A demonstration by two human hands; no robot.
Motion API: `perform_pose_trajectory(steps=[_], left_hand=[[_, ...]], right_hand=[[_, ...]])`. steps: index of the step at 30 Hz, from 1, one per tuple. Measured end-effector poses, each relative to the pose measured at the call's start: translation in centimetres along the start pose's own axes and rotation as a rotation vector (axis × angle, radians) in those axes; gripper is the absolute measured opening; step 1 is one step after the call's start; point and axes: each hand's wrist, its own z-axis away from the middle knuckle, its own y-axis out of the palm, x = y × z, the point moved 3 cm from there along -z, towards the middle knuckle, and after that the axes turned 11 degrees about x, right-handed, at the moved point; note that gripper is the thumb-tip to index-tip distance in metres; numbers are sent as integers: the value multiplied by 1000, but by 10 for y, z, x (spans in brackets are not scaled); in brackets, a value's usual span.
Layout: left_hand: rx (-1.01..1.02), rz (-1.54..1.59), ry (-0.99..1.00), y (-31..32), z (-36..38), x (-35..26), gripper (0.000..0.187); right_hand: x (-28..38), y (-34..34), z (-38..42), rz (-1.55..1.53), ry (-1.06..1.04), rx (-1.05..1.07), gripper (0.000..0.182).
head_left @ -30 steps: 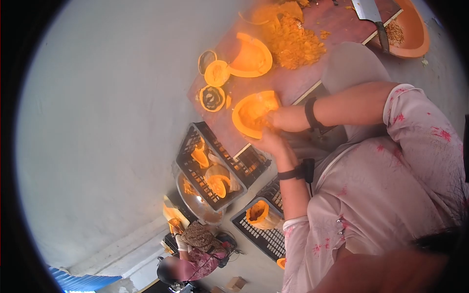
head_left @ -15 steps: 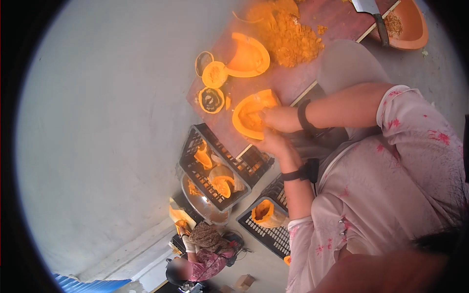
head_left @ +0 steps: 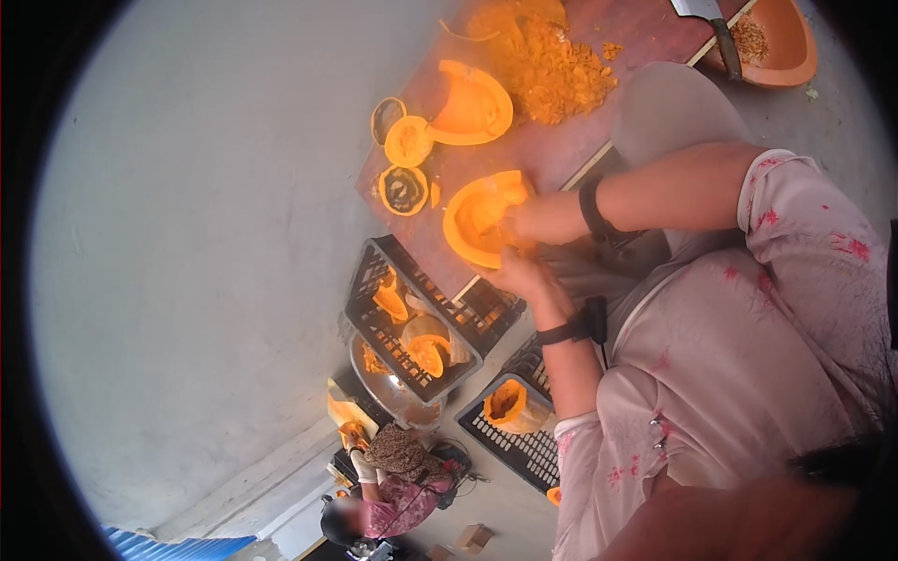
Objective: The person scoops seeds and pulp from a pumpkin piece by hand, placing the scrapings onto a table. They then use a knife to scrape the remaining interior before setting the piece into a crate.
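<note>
Taking in first, at far left, a seated co-worker in pink patterned clothing [head_left: 407, 505] and, higher in the view, a black lattice-walled plastic crate [head_left: 453, 381] bearing orange pumpkin pieces. Noting next, toward the left end of a flat reddish surface [head_left: 416, 238], a small round orange pumpkin slice [head_left: 409, 140] and, just below, a dark-hollowed orange pumpkin ring [head_left: 404, 190].

Coming then to a thick-walled, hollow orange half-shell of pumpkin [head_left: 477, 210], by the surface's edge nearest the body; cannot tell whether resting or held clear. Facing hollow side up, with the rounded end toward lower left; seemingly slanting in long axis from there to upper right, though partly covered at that end.

Clamping the grip of the bare left hand [head_left: 519, 274] on the lower rim. Reaching into the hollow with the bare right hand [head_left: 543, 220]; cannot tell that grip's state, apart or together, with fingertips hidden. Probably scraping the inner wall; calling, likely, for a steady left grip and careful strokes along the curve.

Ending rightward with a loose heap of shredded orange pulp [head_left: 561, 79], a steel-bladed, dark-handled cleaver [head_left: 722, 35] and a rounded orange basin [head_left: 795, 56].
</note>
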Motion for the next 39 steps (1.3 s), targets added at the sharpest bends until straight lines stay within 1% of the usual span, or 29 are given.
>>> perform_pose_trajectory(steps=[1,4,6,8,11,14,17,19,20,24,26,31,33,35,38,39], left_hand=[[27,-6,20,0,-1,0,55],[-14,5,-13,4,2,-1,55],[-1,11,14,1,-1,2,55],[-3,26,8,-2,-2,7,55],[-23,40,-22,1,0,5,57],[-35,-2,-13,3,0,5,59],[-52,-34,-31,7,3,1,61],[-50,-31,-40,9,6,0,62],[-44,-15,-38,9,6,1,62],[-45,4,-36,13,8,-3,64],[-44,-5,-23,14,9,-3,64],[-29,7,10,11,8,2,63],[-39,-13,-27,11,9,-1,61],[-39,-11,-40,7,10,-3,59],[-2,0,-3,-5,6,3,58],[23,-14,23,-8,3,5,58]], right_hand=[[-3,-1,-3,84,-3,-57,25],[-14,-3,-16,-113,54,-200,25],[-15,3,-22,-91,86,-220,28],[-15,13,-24,-130,158,-194,30],[-16,23,-27,-172,187,-91,47],[-12,23,-23,-7,140,-62,47],[-3,14,-16,-58,118,-14,46],[7,3,-8,-58,94,-15,35],[9,1,-6,-58,81,-16,33],[4,7,-10,-52,50,-9,35],[3,7,-9,-64,66,4,47],[-2,11,-10,41,-12,104,45],[-3,9,-5,48,-41,105,37],[-4,7,1,34,-71,85,24],[-20,-2,-4,181,-88,79,23],[-24,-4,-5,365,-198,19,21]])
